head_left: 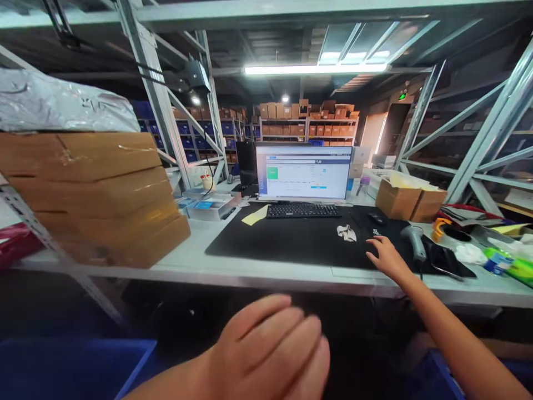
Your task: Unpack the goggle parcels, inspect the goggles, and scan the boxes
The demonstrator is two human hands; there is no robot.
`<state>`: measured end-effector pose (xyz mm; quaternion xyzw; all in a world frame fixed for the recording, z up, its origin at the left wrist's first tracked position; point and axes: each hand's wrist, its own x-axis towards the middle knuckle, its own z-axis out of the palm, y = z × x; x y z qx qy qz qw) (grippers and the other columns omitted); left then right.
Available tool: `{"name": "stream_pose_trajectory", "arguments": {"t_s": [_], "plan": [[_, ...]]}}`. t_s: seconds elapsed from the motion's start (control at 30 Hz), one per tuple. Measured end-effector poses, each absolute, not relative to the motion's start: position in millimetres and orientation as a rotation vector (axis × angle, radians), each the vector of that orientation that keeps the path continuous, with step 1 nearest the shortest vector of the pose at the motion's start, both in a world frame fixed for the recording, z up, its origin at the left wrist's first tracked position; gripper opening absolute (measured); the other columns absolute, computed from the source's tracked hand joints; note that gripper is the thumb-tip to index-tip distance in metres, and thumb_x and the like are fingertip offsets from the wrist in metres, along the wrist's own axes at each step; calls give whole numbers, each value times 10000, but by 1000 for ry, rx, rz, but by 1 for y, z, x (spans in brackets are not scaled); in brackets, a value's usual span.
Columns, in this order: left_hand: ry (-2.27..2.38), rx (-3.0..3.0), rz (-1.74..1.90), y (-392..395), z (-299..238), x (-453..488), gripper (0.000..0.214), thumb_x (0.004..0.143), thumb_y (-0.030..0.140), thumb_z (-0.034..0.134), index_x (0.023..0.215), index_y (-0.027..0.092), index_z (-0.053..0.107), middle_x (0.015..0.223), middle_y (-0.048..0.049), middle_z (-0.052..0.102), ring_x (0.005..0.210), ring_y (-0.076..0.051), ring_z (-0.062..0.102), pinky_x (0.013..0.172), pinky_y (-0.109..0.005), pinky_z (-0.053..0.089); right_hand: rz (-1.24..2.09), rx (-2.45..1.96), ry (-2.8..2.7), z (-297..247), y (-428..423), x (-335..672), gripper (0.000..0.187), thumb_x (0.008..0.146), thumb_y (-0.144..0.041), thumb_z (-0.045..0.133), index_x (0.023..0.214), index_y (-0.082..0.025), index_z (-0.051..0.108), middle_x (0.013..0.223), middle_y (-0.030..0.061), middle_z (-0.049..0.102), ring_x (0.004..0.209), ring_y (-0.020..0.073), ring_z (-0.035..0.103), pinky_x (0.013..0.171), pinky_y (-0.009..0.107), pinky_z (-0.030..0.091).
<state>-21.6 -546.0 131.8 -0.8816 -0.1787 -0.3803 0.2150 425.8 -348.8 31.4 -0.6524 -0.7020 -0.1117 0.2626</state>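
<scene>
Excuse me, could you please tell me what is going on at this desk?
A person is at a desk with a lit monitor. The right hand, fingers spread, is at the black mat, between a crumpled white scrap and a handheld scanner. The left hand is curled in front of the desk; whether it holds anything is hidden. The keyboard and mouse lie untouched, and stacked cartons stand at the left.

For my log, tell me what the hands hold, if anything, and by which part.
The right hand is open, holding nothing; whether the curled left hand holds anything cannot be told.
</scene>
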Motion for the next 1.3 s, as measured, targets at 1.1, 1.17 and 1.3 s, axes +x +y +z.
{"name": "stream_pose_trajectory", "arguments": {"t_s": [1.1,1.17,1.3], "plan": [[-1445,-2227,-450,-17,16,28,408,995,339,474,1302,101,598,1374,-232,585,1260,-355,565,1067,-512,458,-497,-2326,-1446,-18,-79,593,504,900,-385,536,1365,-205,609,1304,156,578,1098,328,613,896,430,496],[-1417,-2239,-450,-11,10,21,435,1000,361,466,1320,96,592,1411,-233,559,1297,-361,543,1093,-517,440,-493,-2349,-1439,-15,-80,588,480,909,-392,531,1353,-235,621,1327,142,567,1099,319,610,893,422,489],[-1414,-2252,-428,-7,5,18,467,1012,388,417,1325,88,590,1411,-243,558,1307,-375,534,1066,-543,460,-467,-2403,-1411,-6,-84,580,450,915,-388,526,1333,-265,637,1342,132,563,1079,317,611,861,424,487]]}}
